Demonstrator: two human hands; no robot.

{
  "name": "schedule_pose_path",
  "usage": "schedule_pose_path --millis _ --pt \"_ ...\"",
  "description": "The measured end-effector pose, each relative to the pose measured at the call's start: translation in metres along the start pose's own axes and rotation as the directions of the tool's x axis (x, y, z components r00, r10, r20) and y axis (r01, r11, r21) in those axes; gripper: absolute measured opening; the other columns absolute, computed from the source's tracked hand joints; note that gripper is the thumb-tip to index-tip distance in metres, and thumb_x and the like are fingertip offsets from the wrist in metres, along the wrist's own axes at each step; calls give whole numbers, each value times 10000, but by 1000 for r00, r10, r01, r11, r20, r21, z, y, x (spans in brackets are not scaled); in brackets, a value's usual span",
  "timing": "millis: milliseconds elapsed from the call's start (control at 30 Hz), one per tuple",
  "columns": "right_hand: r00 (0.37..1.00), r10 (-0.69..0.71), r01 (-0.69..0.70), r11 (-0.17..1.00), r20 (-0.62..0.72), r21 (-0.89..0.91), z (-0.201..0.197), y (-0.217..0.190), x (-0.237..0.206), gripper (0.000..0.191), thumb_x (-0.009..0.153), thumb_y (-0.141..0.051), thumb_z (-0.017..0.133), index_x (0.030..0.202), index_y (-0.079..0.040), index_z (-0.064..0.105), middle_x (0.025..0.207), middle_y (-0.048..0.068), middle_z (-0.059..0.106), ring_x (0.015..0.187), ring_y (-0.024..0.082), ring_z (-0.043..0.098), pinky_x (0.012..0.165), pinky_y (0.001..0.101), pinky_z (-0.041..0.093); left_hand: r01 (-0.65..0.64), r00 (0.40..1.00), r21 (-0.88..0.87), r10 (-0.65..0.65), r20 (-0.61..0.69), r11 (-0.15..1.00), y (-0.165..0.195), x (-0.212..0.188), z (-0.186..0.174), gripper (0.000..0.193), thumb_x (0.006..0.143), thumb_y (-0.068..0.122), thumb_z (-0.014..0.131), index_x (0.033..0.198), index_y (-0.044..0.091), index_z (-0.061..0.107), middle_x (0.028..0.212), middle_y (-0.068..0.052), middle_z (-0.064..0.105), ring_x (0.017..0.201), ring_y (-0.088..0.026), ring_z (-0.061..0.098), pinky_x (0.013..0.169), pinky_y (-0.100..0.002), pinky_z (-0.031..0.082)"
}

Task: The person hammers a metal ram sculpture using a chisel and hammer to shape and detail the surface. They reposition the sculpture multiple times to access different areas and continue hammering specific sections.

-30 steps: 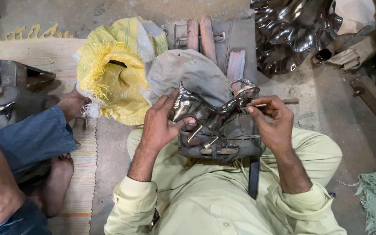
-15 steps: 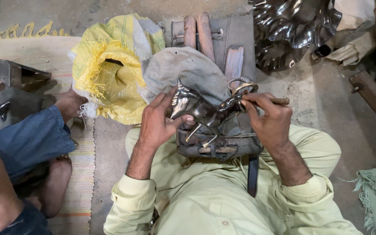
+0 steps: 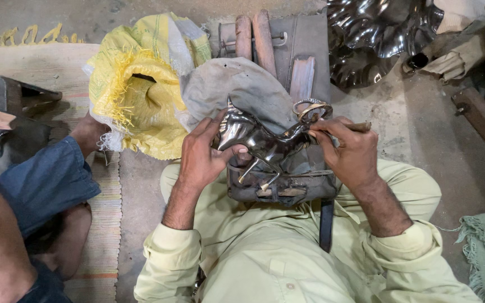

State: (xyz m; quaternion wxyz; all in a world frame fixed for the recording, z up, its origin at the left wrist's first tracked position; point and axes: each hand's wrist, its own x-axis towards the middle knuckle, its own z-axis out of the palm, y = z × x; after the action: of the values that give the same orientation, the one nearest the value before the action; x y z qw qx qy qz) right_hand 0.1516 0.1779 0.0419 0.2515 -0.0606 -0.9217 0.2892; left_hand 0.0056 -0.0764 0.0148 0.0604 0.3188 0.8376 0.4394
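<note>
- Metal horse figurine [image 3: 265,143], dark and shiny, lies over grey cloth [image 3: 237,90] at lap.
- Left hand [image 3: 200,154] grips its head end.
- Right hand [image 3: 352,151] pinches a thin tool at the tail ring.
- Yellow sack [image 3: 136,95] crowds left; bare floor [image 3: 422,129] right.

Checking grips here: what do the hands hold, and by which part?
Left hand grips the shiny metal animal figurine at its head end; right hand holds a thin tool at its tail ring.

The left hand [image 3: 203,154] hides the metal horse figurine's [image 3: 262,143] front; its tool is mostly covered.
</note>
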Motion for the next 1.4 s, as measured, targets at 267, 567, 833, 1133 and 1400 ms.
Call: schedule_pose_path --millis 267,567,833,1133,1400 --pt "992 -56 58 998 117 -15 -11 12 -1 121 888 -46 793 996 -63 744 949 67 768 802 207 760 681 307 585 1 1000 -27 -1 -1 1000 -1 2 0 867 705 295 923 1447 32 560 1090 -132 700 852 -228 722 718 -332 604" --pt "995 58 -49 993 -79 107 8 8 -7 135 951 -93 805 1072 -58 757 1015 97 766 916 214 774 780 306 603 -29 999 -2 29 -22 1000 1 1 2 858 707 292 931 1434 15 569 1029 -134 688 838 -246 701 739 -354 570" --pt "999 52 -52 999 -11 6 3 7 -4 126 911 -101 821 1026 -76 773 915 89 761 791 213 757 655 315 552 -34 999 -23 34 -24 999 2 -1 1 846 721 296 929 1438 19 577 1012 -131 686 828 -235 703 731 -355 573" --pt "985 20 -10 998 174 -60 -10 25 -4 116 868 -105 834 969 -91 779 910 62 779 673 193 716 619 322 543 -8 1000 -19 8 -2 1000 0 5 2 859 712 319 925 1429 11 567 1117 -146 712 949 -256 737 777 -342 603" --pt "892 450 -321 704 -48 633 7 62 -25 159 951 -82 803 1082 -18 739 978 36 748 853 81 716 763 214 580 -71 994 4 71 -87 997 -5 -11 10 891 745 307 933 1471 22 503 1303 -222 681 1176 -340 690 973 -404 556"
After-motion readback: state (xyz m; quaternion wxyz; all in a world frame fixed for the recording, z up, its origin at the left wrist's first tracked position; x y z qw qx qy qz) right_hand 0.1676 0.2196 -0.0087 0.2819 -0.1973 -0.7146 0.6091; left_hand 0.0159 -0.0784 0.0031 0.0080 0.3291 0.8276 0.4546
